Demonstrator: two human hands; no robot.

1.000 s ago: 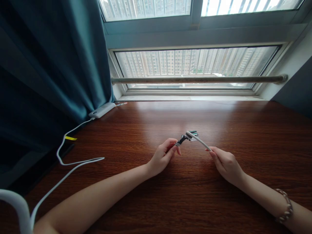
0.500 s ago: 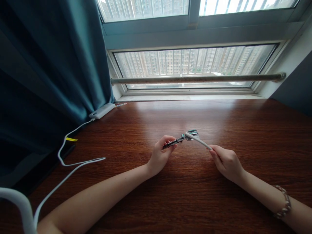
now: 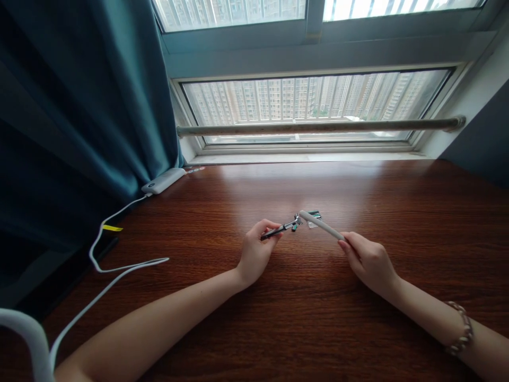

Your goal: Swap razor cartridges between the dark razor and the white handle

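Observation:
Held in my left hand (image 3: 254,252) is a razor (image 3: 276,231) with a dark and silver handle, its head pointing right. My right hand (image 3: 368,260) grips a pale toothbrush (image 3: 324,227) by the handle end, fingers closed around it. The brush's head is tilted toward the razor's head and lies close beside it; whether they touch I cannot tell. Just behind the brush, a small pack of razor cartridges (image 3: 315,214) with green strips rests on the table, partly covered by the brush.
The brown wooden table (image 3: 238,329) runs back to the window. On the left, a white power strip (image 3: 164,181) sits by the blue curtain (image 3: 119,95), and its white cable (image 3: 123,268) loops forward. A thick white curved tube (image 3: 29,331) stands at the lower left.
The toothbrush has turned and its head has drawn slightly left, off the top of the razor's head. The razor has shifted a little left in my left hand.

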